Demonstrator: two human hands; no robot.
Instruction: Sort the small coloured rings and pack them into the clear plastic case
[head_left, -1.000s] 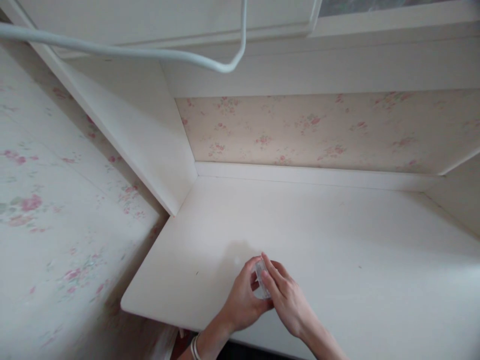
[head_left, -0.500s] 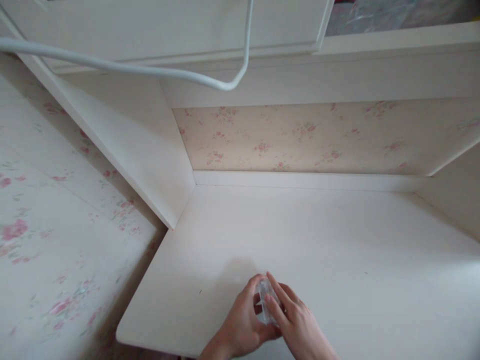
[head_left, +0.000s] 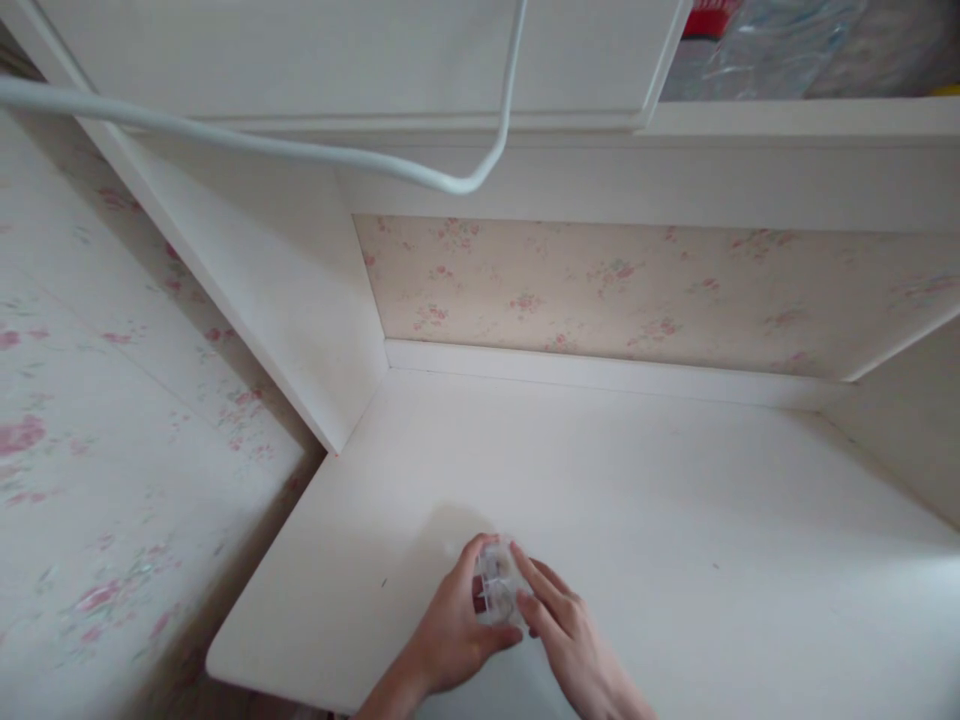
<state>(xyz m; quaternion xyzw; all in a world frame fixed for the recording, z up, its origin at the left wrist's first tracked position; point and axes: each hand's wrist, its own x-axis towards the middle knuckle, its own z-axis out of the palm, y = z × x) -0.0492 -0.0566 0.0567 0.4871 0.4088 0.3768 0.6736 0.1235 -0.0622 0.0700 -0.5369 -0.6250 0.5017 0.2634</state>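
Observation:
A small clear plastic box (head_left: 498,578) with what look like inner dividers is held between my two hands, above the front part of the white desk (head_left: 637,480). My left hand (head_left: 450,622) wraps round its left side, thumb low and fingers over the far edge. On the right side, my right hand (head_left: 568,625) presses its fingers against the box. What the compartments hold, if anything, is too unclear to tell.
A white bent tube (head_left: 330,152) crosses the upper left, in front of a white cabinet (head_left: 360,60). Clear plastic bags (head_left: 795,45) sit on the shelf at upper right. Floral wallpaper (head_left: 525,290) lines the back, and the desk's rounded corner (head_left: 217,665) is at lower left.
My hands and the box have shifted left in the view. The box has turned so that more of its divided face shows. The camera view has tilted slightly.

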